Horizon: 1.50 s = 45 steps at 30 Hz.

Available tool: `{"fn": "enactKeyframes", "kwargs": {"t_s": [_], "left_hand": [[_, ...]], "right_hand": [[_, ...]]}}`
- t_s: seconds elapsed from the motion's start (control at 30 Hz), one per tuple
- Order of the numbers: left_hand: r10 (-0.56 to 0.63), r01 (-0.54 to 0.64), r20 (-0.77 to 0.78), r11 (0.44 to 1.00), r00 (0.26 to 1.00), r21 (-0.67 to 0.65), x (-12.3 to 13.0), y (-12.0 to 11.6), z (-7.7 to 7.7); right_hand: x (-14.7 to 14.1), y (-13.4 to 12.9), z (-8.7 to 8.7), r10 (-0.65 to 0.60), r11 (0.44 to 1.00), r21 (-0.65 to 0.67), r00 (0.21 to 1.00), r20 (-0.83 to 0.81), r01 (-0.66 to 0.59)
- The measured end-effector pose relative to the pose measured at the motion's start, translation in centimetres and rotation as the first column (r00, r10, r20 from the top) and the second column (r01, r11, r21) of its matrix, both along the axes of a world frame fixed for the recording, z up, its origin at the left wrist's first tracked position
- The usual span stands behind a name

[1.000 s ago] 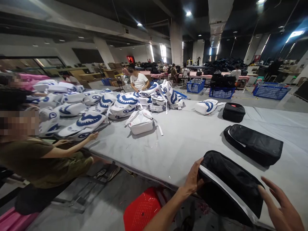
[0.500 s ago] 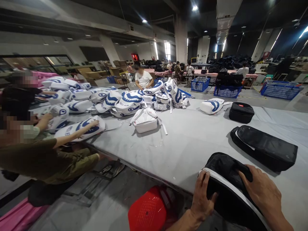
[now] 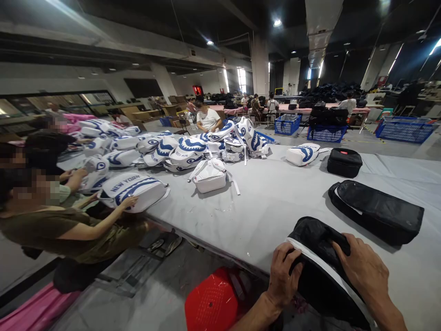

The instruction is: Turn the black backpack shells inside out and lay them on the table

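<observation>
At the near edge of a long grey counter (image 3: 275, 202), you gripped a black bag (image 3: 320, 271) with a white stripe, both hands closed on it: your left hand (image 3: 284, 276) curled over its left end, fingers pressed into the fabric, and your right hand (image 3: 361, 271) clamped on the crumpled top from the right. The bag lay partly over the counter's front edge, directly in front of you. Just beyond it on the counter rested a flat black case (image 3: 377, 210), and farther back a smaller black pouch (image 3: 344, 162) beside a white bag with a blue shark print (image 3: 303, 153). A plain white backpack (image 3: 211, 174) sat alone near the middle, its straps trailing on the cloth. Behind it, a heap of white-and-blue shark bags (image 3: 193, 147) stretched along the counter's left half. To your left, a seated person in an olive shirt (image 3: 62, 230) held a white bag lettered "NEW YORK" (image 3: 132, 191) at the counter's edge, one hand under its front. A red plastic stool (image 3: 212, 303) stood on the floor below your left arm. Blue crates (image 3: 325, 132) and more workers filled the hall's far side.
</observation>
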<state>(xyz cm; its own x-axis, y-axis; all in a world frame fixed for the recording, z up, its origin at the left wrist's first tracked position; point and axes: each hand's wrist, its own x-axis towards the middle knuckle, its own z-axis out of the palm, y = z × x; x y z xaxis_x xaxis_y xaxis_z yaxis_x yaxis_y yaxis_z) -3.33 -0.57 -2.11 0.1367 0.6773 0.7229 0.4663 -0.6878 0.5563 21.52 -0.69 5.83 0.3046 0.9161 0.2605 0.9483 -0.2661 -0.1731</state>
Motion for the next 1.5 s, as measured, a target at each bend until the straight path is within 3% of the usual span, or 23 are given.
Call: {"fn": "enactKeyframes", "kwargs": {"t_s": [0.1,0.23,0.47,0.6,0.73,0.9,1.03,1.13,1.27,1.37,1.43,1.5], "left_hand": [[0.023,-0.022,-0.032,0.999,0.999,0.042,0.3,-0.5,0.9],[0.051,-0.052,0.037,0.998,0.998,0.021,-0.2,-1.2,1.0],[0.204,-0.137,0.231,0.951,0.951,-0.276,-1.5,-1.5,-0.1],[0.152,-0.066,0.258,0.947,0.954,-0.316,-0.8,-2.4,-0.1],[0.022,0.019,0.149,0.963,0.989,-0.268,0.1,-2.9,0.2],[0.035,-0.034,-0.004,0.96,0.999,-0.279,0.7,-2.7,0.7],[-0.004,-0.035,-0.196,0.98,0.981,-0.195,2.4,-2.9,1.4],[-0.116,0.047,-0.42,0.984,0.9,-0.17,4.1,-2.8,2.7],[-0.357,0.238,-0.663,0.934,0.658,-0.267,5.5,-1.6,4.3],[-0.489,0.464,-0.733,0.845,0.473,-0.264,4.4,-2.5,2.3],[-0.529,0.572,-0.756,0.78,0.386,-0.254,2.9,-4.6,-1.1],[-0.541,0.55,-0.742,0.787,0.397,-0.28,1.2,-7.1,-5.2]], "right_hand": [[0.1,-0.1,0.4,0.012,1.0,-0.02,0.999,0.041,-0.012],[0.0,-0.8,1.6,0.006,1.0,-0.015,0.996,0.09,-0.005],[0.8,-2.6,1.6,-0.005,0.999,0.034,0.997,0.082,0.003],[1.6,-4.3,1.5,-0.027,0.997,0.079,0.998,0.054,0.023],[1.7,-4.9,1.7,-0.031,0.998,0.06,0.998,0.053,0.028],[1.0,-3.6,1.9,-0.049,0.999,0.004,0.993,0.104,0.049],[0.3,-1.9,1.8,-0.026,0.998,-0.053,0.978,0.206,0.037],[-0.3,-0.9,1.9,0.017,0.997,-0.073,0.968,0.249,0.001],[0.0,0.6,2.2,0.076,0.994,-0.094,0.965,0.251,-0.054],[1.7,2.6,2.1,0.099,0.993,-0.094,0.962,0.253,-0.078],[3.0,4.4,1.8,0.096,0.994,-0.08,0.962,0.255,-0.078],[3.7,6.2,1.5,0.084,0.996,-0.063,0.965,0.249,-0.07]]}}
